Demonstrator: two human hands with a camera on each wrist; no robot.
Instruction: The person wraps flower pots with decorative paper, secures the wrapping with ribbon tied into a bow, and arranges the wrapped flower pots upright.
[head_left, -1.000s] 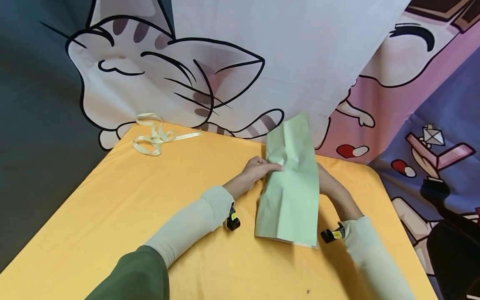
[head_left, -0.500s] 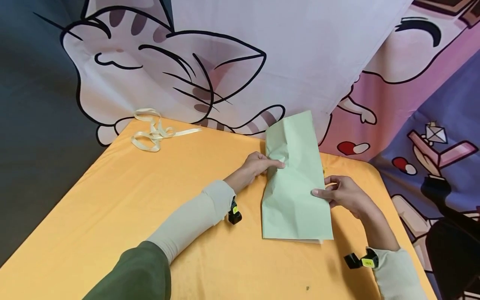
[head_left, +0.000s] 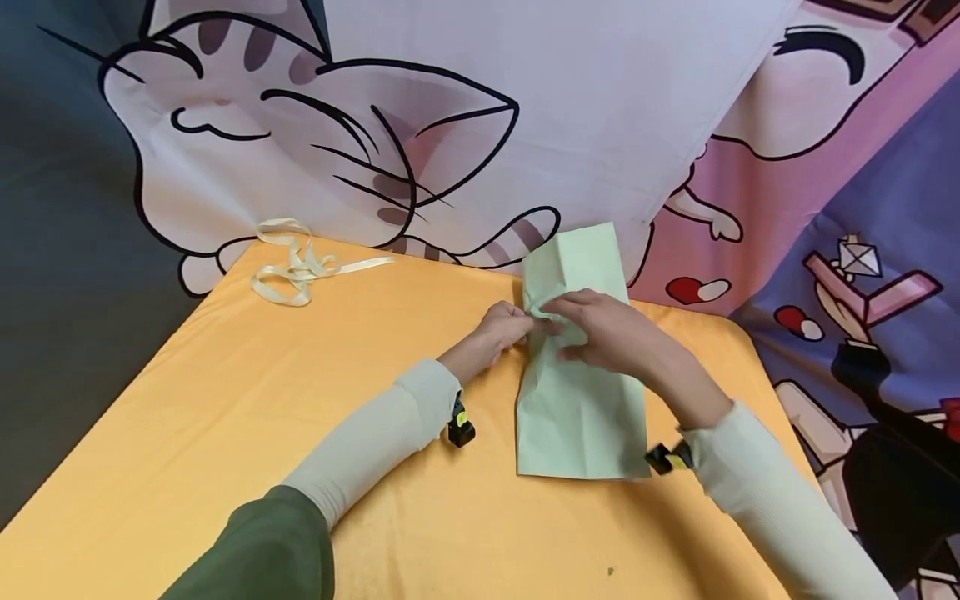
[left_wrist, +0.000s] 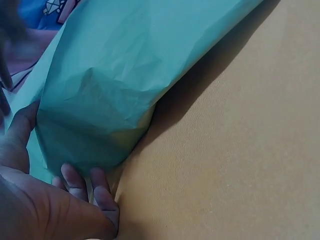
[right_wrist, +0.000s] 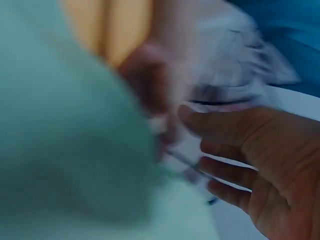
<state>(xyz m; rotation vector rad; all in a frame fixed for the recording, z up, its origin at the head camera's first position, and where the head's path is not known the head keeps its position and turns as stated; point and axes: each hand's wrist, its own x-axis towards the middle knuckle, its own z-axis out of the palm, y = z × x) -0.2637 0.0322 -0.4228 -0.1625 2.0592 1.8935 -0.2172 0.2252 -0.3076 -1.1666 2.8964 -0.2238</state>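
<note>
A tall piece of folded, creased light green paper (head_left: 581, 425) stands tilted at the back right of the table, dented at its left middle. At that dent my left hand (head_left: 497, 337) pinches its left edge. In the left wrist view the thumb lies against the paper (left_wrist: 125, 55) and the other fingers curl at its lower end. My right hand (head_left: 615, 333) passes in front of the paper, close to the left hand, fingers spread and holding nothing. The right wrist view is blurred, with the right hand (right_wrist: 270, 160) beside the green paper.
A loosely looped cream ribbon (head_left: 300, 271) lies at the back left of the table. Yellow cloth (head_left: 337, 350) covers the table. Behind it hangs a printed cartoon curtain (head_left: 442, 125). A black object (head_left: 900, 492) stands beyond the right edge.
My right hand comes from behind the paper's right side, grips its right edge half a second ago, then lets go and moves left across the front. The left hand stays at the left edge.
</note>
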